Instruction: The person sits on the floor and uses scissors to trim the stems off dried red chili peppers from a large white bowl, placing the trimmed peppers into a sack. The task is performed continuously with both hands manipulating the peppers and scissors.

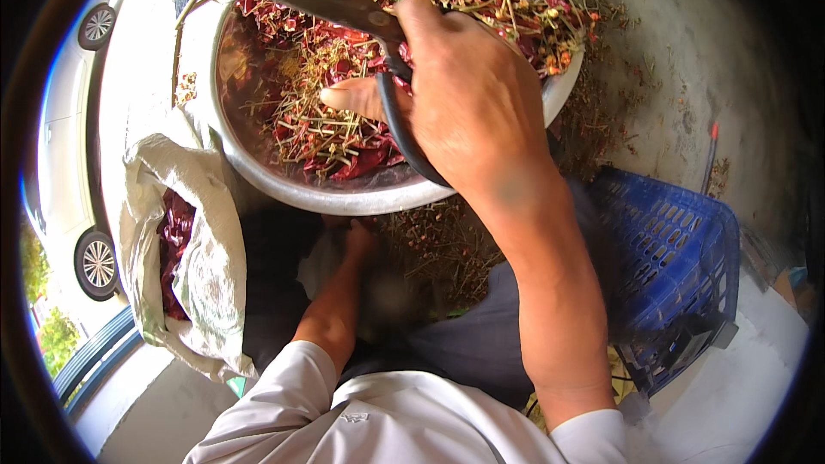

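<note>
Over a wide metal basin (309, 201), my right hand (477, 84) grips a pair of dark-handled scissors (361, 9). The blades are parted and point to the upper left; my thumb passes through one handle loop. Dried red chillies (351, 164) fill much of the basin, mixed with cut stems (335, 119) and loose seeds. My left hand (356, 236) is below the near rim, in shadow between my legs. Its fingers are mostly hidden by the rim, so whether it holds anything cannot be seen.
On the left stands a white woven sack (213, 251), its mouth showing red chillies (175, 251). A blue plastic crate (670, 245) sits at the right. Stem scraps (445, 251) litter the floor under the basin. A parked car (67, 142) is visible outside at far left.
</note>
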The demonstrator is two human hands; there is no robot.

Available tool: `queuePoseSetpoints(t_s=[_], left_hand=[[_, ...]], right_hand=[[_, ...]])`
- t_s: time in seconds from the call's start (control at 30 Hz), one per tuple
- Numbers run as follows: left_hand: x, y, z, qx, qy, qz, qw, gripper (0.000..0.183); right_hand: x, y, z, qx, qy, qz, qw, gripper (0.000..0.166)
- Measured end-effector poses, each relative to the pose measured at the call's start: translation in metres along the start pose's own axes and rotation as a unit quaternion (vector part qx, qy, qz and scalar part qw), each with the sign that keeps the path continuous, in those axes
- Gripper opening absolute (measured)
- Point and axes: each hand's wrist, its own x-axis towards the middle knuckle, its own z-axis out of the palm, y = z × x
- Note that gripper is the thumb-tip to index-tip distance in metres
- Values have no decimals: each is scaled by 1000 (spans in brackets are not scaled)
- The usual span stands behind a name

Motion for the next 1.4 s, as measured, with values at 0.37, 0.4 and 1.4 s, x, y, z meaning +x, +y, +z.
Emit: queuePoseSetpoints(t_s=[0.37, 0.4, 1.4], left_hand=[[1, -3, 42, -56, -11, -28, 998, 48], [4, -1, 44, -60, -17, -32, 998, 48], [-113, 139, -98, -328, -346, 136, 869, 58]], right_hand=[[0, -11, -6, 11, -57, 52, 997, 75], [-1, -12, -5, 11, -65, 53, 996, 74], [-8, -37, 5, 81, -112, 33, 990, 69]])
